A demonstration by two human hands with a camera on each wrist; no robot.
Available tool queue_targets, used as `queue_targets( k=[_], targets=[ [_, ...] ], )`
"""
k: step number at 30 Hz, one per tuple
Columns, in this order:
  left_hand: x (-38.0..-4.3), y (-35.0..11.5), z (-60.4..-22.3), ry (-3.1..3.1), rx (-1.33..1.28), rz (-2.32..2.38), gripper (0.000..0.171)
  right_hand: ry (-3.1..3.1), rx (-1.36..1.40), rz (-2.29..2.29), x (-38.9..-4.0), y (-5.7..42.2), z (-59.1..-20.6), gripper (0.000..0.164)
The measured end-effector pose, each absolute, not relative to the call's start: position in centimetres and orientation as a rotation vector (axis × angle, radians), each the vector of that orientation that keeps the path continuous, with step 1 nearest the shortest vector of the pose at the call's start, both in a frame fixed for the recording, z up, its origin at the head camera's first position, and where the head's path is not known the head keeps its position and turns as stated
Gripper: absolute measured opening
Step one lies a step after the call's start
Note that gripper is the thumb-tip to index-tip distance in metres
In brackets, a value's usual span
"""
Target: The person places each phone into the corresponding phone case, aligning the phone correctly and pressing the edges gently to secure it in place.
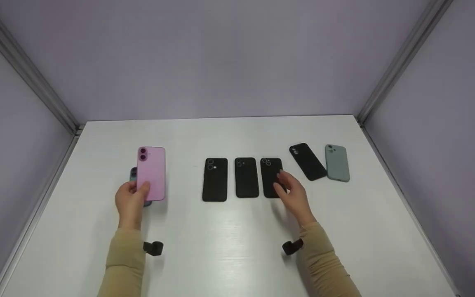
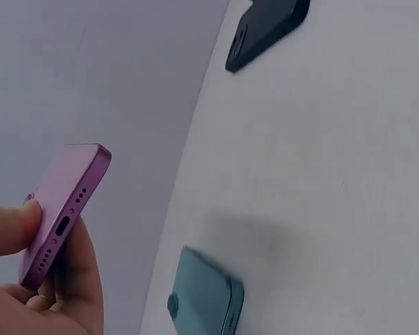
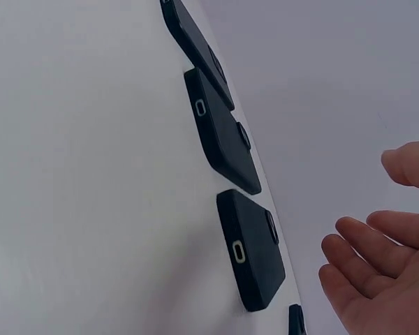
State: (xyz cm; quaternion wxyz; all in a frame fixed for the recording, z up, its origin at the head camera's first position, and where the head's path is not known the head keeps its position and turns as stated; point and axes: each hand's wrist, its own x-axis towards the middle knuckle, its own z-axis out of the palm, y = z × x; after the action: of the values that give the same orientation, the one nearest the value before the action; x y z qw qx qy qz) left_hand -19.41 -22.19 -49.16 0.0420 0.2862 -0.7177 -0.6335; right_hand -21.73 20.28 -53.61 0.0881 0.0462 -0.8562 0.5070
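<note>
Lettering on the phone backs was too small to be read; on the pink smartphone, a twin-lens camera stood at the upper left, with a charging port flanked by small holes at the bottom edge. The left hand pinched this smartphone low on its left side, thumb over the back, fingers beneath; the smartphone was held above the white table, partly hiding a blue-grey phone that lay there. The right hand hung raised, thumb and fingers apart, grasping nothing, above the lower end of the nearest black phone, the rightmost in a row of three; farther right lay a slanted black phone and a grey-green phone. Both forearms, in tan sleeves, reached forward; the right slanted inward.
</note>
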Motion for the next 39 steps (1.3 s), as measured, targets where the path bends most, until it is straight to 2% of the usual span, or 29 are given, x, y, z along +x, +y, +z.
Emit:
queue_targets(
  k=[11, 22, 30, 39],
  targets=[
    [-19.3, -14.0, -50.5, -2.137, 0.68, -2.198, 0.039, -2.519, 0.162, 1.65, -21.4, 16.8, -53.3, 0.05],
    [-19.6, -7.4, -51.7, -2.052, 0.611, -2.283, 0.029, -2.522, 0.138, 1.792, -20.7, 14.5, -53.3, 0.058],
    [-19.3, -4.2, -51.7, -2.002, 0.509, -2.337, 0.025, -2.494, 0.13, 1.854, -20.5, 13.4, -53.3, 0.054],
    [-18.9, -2.6, -52.0, -2.025, 0.458, -2.306, 0.021, -2.392, 0.062, 1.949, -20.3, 12.8, -52.9, 0.046]
  ],
)
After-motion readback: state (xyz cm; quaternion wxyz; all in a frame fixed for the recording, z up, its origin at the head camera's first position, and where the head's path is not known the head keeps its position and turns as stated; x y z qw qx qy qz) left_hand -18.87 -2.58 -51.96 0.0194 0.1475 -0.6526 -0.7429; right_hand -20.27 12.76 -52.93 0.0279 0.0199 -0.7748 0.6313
